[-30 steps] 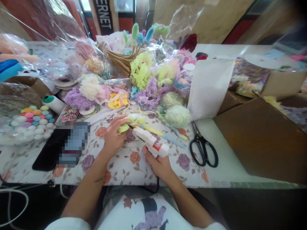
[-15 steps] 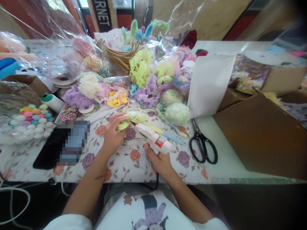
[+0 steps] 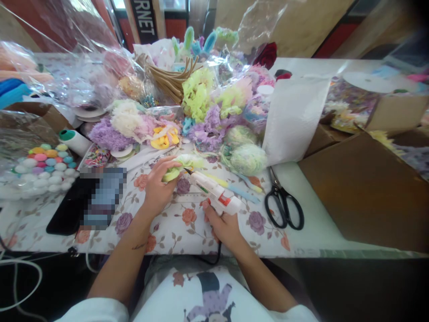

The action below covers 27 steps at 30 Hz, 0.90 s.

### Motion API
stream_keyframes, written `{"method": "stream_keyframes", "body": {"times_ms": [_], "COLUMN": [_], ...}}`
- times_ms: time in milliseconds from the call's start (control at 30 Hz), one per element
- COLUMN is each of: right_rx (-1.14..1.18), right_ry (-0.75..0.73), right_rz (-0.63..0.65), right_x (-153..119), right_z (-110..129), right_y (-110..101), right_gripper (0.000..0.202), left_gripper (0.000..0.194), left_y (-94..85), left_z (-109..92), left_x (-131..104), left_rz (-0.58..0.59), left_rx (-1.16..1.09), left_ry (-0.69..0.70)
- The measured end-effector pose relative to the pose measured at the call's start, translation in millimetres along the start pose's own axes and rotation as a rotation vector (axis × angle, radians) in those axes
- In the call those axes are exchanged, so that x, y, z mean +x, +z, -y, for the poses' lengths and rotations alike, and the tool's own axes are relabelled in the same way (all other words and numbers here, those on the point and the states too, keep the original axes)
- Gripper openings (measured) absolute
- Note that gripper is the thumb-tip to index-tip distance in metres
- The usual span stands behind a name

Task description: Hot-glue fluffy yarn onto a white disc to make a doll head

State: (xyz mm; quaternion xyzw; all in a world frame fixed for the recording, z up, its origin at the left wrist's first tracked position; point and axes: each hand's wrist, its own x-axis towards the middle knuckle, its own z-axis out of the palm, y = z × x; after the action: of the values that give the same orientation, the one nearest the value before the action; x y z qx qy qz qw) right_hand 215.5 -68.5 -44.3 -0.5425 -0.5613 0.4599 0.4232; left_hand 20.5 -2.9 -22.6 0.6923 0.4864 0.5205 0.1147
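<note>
My left hand [image 3: 161, 184] is closed on a pale yellow-green ruffled fabric piece [image 3: 190, 161], which extends to the right beyond the fingers. In my right hand [image 3: 223, 226] is a white hot glue gun [image 3: 214, 192] with an orange-red trigger under the fingers. Its dark nozzle points up and left, close beside the fabric; whether they touch I cannot tell. A clear ruler [image 3: 191, 198] lies flat beneath the gun. Yellow-and-blue soft strips [image 3: 246, 194] rest just behind the gun. Black-handled scissors [image 3: 284, 203] lie to the right of my right hand.
A phone [image 3: 103, 197] lies left of my left arm, near a bag of colored pompoms [image 3: 43, 172]. Ruffled trims and pale green yarn balls [image 3: 248, 158] are heaped behind my hands. A white packet [image 3: 296, 118] and cardboard box [image 3: 365, 192] stand at the right.
The glue gun has shifted slightly right and down, its nozzle drawing back a little from the fabric. My left hand keeps its hold almost unmoved.
</note>
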Motion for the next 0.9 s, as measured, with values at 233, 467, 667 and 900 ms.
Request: {"method": "stream_keyframes", "body": {"times_ms": [233, 467, 667, 900], "right_rx": [-0.001, 0.03, 0.08, 0.078], "right_ry": [-0.005, 0.023, 0.033, 0.01], "right_rz": [0.036, 0.004, 0.0, 0.064], "right_x": [-1, 1, 0, 2], "right_z": [1, 3, 7, 11], "right_y": [0, 2, 1, 0], "right_gripper": [0.038, 0.037, 0.029, 0.027], "left_gripper": [0.015, 0.014, 0.016, 0.017], "left_y": [0.1, 0.9, -1.1, -1.3], "left_z": [-1, -1, 0, 2], "left_x": [0, -1, 0, -1], "left_rz": [0.03, 0.026, -0.008, 0.001], "left_rx": [-0.025, -0.009, 0.011, -0.018], "left_ry": [0.012, -0.006, -0.026, -0.025]}}
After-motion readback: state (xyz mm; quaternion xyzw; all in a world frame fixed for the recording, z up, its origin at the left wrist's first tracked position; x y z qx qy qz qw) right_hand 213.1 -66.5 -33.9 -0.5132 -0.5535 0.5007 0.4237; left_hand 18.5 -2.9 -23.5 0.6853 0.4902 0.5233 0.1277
